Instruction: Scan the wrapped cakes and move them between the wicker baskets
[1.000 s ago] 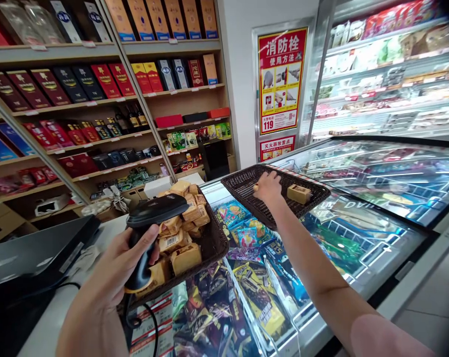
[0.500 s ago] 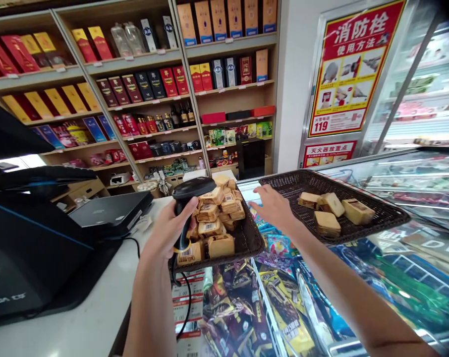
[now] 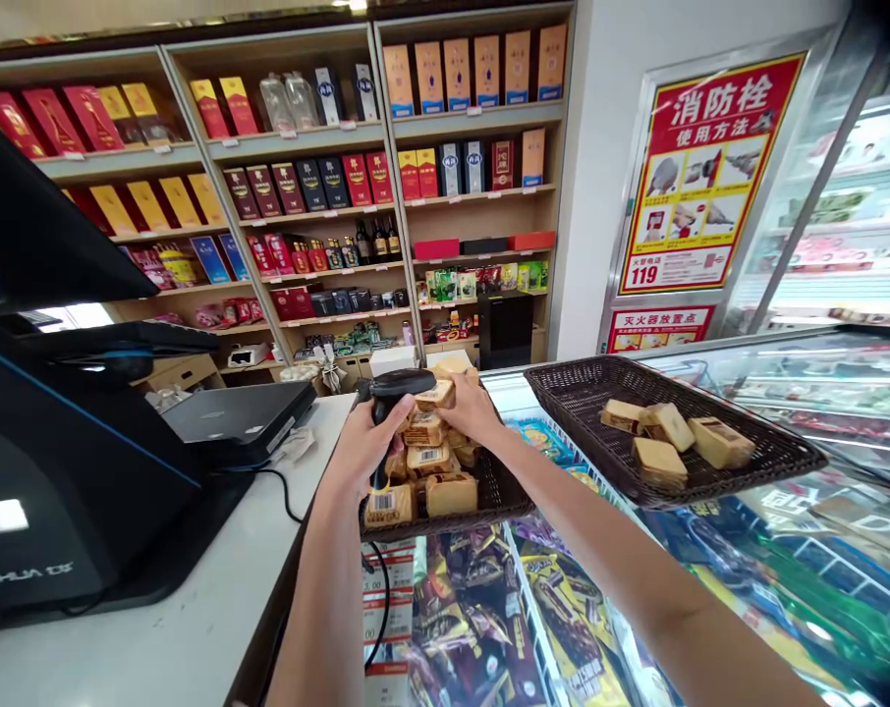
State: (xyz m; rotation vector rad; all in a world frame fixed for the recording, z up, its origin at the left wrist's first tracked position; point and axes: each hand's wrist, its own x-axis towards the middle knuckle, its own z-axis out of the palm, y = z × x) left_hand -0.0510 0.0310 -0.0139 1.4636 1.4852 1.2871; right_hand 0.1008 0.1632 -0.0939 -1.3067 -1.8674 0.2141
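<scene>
My left hand point(image 3: 367, 447) is wrapped round the handle of a black barcode scanner point(image 3: 395, 393), held upright over a dark wicker basket point(image 3: 493, 491) heaped with several small tan wrapped cakes. My right hand point(image 3: 471, 407) is closed on one wrapped cake point(image 3: 436, 395) at the top of that heap, right beside the scanner's head. To the right stands a second wicker basket point(image 3: 769, 462) with several of the same cakes lying in it. Both baskets rest on the glass lid of a chest freezer point(image 3: 820, 530).
A black till screen point(image 3: 47, 412) and a flat black device point(image 3: 239, 417) sit on the white counter point(image 3: 157, 628) at left; the scanner's cable hangs over its edge. Behind are shelves of boxed bottles point(image 3: 327, 177), a red fire-hydrant poster point(image 3: 699, 167) and a glass-fronted chiller point(image 3: 843, 196).
My right hand left the right basket, crossed to the left basket and closed on a cake there. The view turned left, bringing the till screen in. The scanner stays in my left hand.
</scene>
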